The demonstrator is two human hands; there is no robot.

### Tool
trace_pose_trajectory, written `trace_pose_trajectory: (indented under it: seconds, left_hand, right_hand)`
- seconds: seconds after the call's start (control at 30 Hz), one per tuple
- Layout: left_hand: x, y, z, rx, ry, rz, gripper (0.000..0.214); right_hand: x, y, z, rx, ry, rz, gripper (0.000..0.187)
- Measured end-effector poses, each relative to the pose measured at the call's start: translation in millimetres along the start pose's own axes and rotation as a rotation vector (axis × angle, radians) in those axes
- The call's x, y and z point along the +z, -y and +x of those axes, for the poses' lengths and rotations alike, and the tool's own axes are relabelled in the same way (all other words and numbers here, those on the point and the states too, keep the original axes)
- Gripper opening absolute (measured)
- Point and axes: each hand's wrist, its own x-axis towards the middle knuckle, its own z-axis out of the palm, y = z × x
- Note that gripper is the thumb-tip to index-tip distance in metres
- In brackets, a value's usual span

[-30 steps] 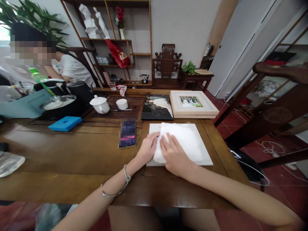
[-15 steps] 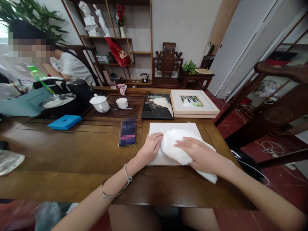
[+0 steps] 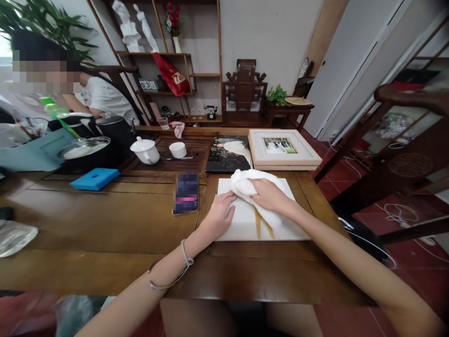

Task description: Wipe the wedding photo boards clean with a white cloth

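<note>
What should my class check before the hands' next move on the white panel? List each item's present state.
1. Left hand on the panel's left side: ok.
2. Right hand's grip on the white cloth: ok, cloth bunched under the fingers.
3. Panel lying flat on the table: ok.
4. Phone apart from the panel: ok, to its left.
5. Panel's whole face visible: not ok, cloth covers part.
6. Cloth's underside clean: cannot tell, hidden.

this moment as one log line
left hand: on board | right hand: holding cloth | cloth: bunched over board | phone: left of board
</note>
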Motion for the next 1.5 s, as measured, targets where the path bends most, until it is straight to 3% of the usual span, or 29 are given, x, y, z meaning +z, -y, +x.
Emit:
trace_pose_trajectory:
  seconds: [0.17, 0.3, 0.4, 0.63, 0.7, 0.8, 0.93, 1.03, 1.13, 1.33, 1.43, 1.5]
  left_hand:
    - [-4.9, -5, 2, 0.043, 0.027, 0.062, 0.028]
    - [-6.0, -5, 2, 0.062, 0.016, 0.096, 0.03]
    - [-3.9, -3, 0, 0.047, 0.038, 0.083, 0.033]
    - [-0.6, -1, -1, 0.006, 0.046, 0.047, 0.032]
    - [-0.9, -2, -1, 0.001, 0.049, 0.051, 0.032]
    - [-0.9, -3, -1, 0.004, 0.043, 0.05, 0.032]
    - [0.2, -3, -1, 0.001, 0.031, 0.049, 0.033]
    - [0.3, -3, -2, 0.001, 0.036, 0.053, 0.033]
    - [-0.7, -3, -2, 0.006, 0.042, 0.058, 0.033]
    - [-2.6, -3, -2, 0.033, 0.039, 0.063, 0.031]
    - [-2.4, -2, -2, 0.039, 0.038, 0.059, 0.031]
    - [-1.6, -2, -2, 0.041, 0.034, 0.056, 0.031]
  right_hand:
    - [11, 21, 45, -0.17, 0.052, 0.025, 0.03]
    - [13, 20, 48, -0.293, 0.086, 0.028, 0.035]
    - [8, 1, 27, -0.275, 0.069, 0.005, 0.043]
    - [-2, -77, -38, -0.12, -0.04, -0.102, 0.063]
    - [0, -86, -57, -0.104, -0.056, -0.146, 0.071]
    - [6, -74, -91, -0.213, -0.037, -0.175, 0.077]
    - [12, -36, -139, -0.369, -0.057, -0.137, 0.078]
    - [14, -25, -157, -0.402, -0.109, -0.098, 0.072]
    - [13, -40, -145, -0.281, -0.087, -0.073, 0.074]
    - [13, -86, -77, 0.051, -0.097, -0.099, 0.077]
    - [17, -76, -64, 0.141, -0.115, -0.214, 0.079]
    - [21, -58, -72, 0.099, -0.074, -0.253, 0.084]
